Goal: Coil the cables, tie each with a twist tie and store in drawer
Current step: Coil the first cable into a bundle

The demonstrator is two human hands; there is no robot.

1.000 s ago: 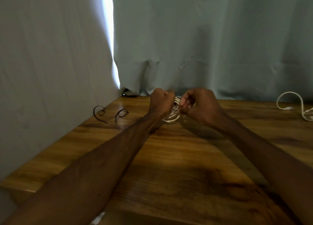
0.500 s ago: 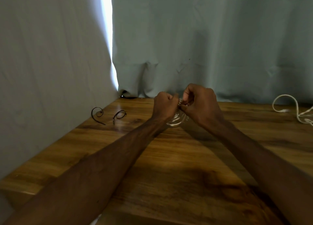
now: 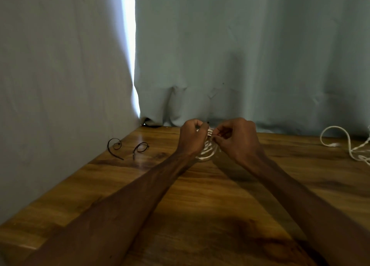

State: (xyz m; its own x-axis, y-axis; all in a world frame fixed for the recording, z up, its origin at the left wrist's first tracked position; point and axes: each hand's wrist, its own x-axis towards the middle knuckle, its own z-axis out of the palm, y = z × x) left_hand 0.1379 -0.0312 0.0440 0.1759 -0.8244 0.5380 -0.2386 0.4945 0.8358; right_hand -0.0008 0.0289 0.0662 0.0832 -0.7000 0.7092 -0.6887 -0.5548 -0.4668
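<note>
At frame centre, over the desk (image 3: 200, 205), we see left hand (image 3: 192, 138) and right hand (image 3: 239, 140) with curled fingers (image 3: 220, 132) pinching a twist tie (image 3: 207, 123) round the white cable coil (image 3: 208, 154); slack pinch, loops likely spring apart.

Both arms stretched forward, left hand (image 3: 191, 138) and right hand (image 3: 239, 140) nearly touching, fingers curled, pinching.

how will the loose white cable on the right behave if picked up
The loose white cable lies in slack curves on the wooden table, so it would probably droop and trail. It looks thin, so likely light, and unlikely to roll.
</note>
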